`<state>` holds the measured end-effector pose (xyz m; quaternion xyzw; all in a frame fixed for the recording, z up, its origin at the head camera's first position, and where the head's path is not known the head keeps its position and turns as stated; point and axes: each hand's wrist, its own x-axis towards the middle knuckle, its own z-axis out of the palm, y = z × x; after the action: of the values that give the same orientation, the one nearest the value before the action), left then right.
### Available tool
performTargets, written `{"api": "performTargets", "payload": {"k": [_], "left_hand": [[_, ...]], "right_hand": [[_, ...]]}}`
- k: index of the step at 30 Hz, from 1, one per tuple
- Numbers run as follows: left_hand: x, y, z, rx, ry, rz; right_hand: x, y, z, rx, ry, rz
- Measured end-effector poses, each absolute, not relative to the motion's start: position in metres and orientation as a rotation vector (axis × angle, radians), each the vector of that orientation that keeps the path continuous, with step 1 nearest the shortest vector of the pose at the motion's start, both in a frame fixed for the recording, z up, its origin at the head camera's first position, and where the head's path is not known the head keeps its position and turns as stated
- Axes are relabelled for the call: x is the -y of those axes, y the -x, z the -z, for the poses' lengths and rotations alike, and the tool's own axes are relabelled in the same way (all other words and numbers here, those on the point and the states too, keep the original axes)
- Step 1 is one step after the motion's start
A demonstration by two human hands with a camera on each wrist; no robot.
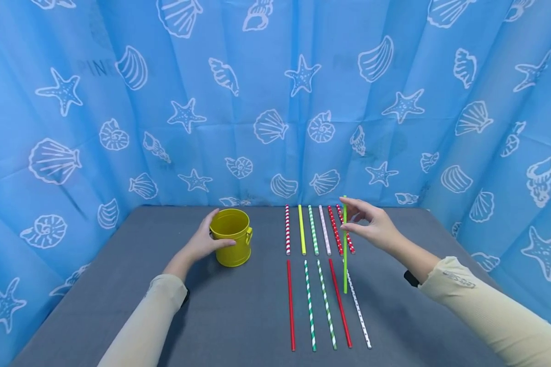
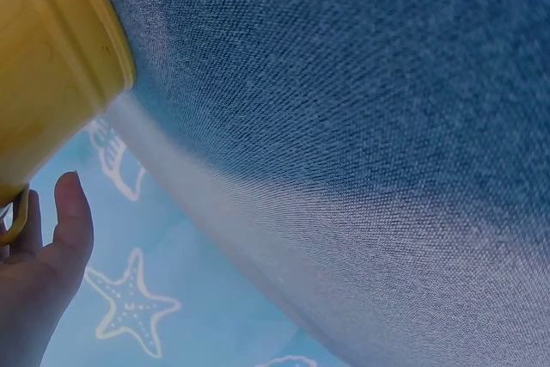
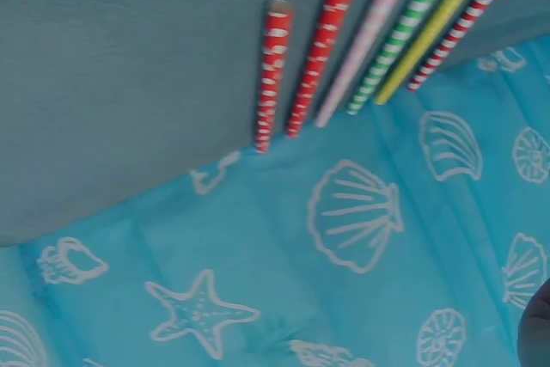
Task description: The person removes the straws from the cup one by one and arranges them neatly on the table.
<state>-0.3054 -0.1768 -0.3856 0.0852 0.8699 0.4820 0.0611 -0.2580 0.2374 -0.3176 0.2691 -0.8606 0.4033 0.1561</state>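
My left hand (image 1: 200, 243) grips a small yellow metal bucket (image 1: 235, 254) on the left half of the table, thumb across its front and fingers at the far side. The bucket (image 2: 51, 49) looms large and tilted in the left wrist view, its small handle loop (image 2: 15, 217) by the fingers. Over the right-hand end of the straw rows, my right hand (image 1: 372, 223) pinches a plain light-green paper straw (image 1: 345, 275) between thumb and fingertips, near the top. That straw stands upright and overlaps a red dotted straw behind it. Only a sliver of the right hand (image 3: 534, 333) enters the right wrist view.
Several patterned straws lie in two rows. The far row includes a red-striped straw (image 1: 287, 230), a yellow straw (image 1: 302, 230) and a pink straw (image 3: 361, 47); the near row, a red straw (image 1: 291, 306) and a white dotted straw (image 1: 359, 308). A blue curtain (image 1: 266, 102) borders the grey table (image 1: 239, 321).
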Motion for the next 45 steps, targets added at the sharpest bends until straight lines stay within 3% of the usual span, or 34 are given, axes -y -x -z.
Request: {"api": "performTargets", "payload": {"k": [23, 45], "left_hand": [[0.176, 0.303, 0.385, -2.628, -0.258, -1.451], [0.177, 0.304, 0.384, -2.638, -0.25, -1.443]], "right_hand": [[-0.293, 0.258, 0.374, 2.841, -0.811, -1.266], [-0.308, 0.272, 0.41, 3.11, -0.883, -1.367]]}}
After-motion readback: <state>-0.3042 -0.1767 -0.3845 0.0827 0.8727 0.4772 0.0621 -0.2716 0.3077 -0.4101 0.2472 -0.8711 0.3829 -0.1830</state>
